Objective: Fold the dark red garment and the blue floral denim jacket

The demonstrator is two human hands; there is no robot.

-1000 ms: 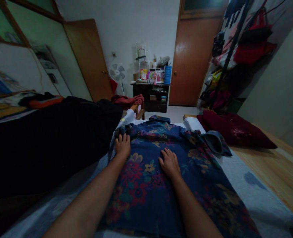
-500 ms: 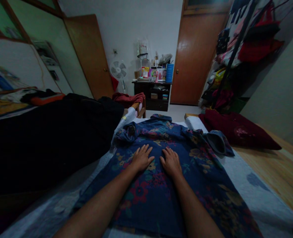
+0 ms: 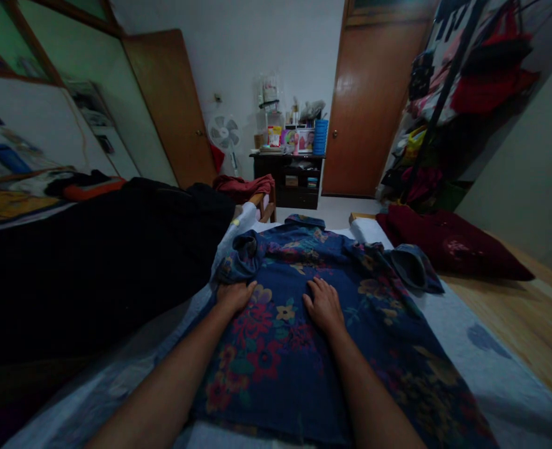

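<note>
A dark blue floral shirt lies spread out, collar away from me, on a pale cloth. My left hand is at the shirt's left side, just below the left sleeve. Its fingers are tucked under the fabric there and mostly hidden; only the thumb shows, on top. My right hand rests palm down near the middle of the shirt, its fingers stretched out. The right sleeve points outward with its cuff opening showing.
A large black cloth is heaped at the left. A maroon cushion lies at the right on a wooden surface. Farther back stand a fan, a dark cabinet and a closed door. Clothes hang at the right.
My left hand has moved left from the shirt's middle to its side edge, and its fingers have gone under the fabric. The shirt's left edge has shifted inward. My right hand has stayed put.
</note>
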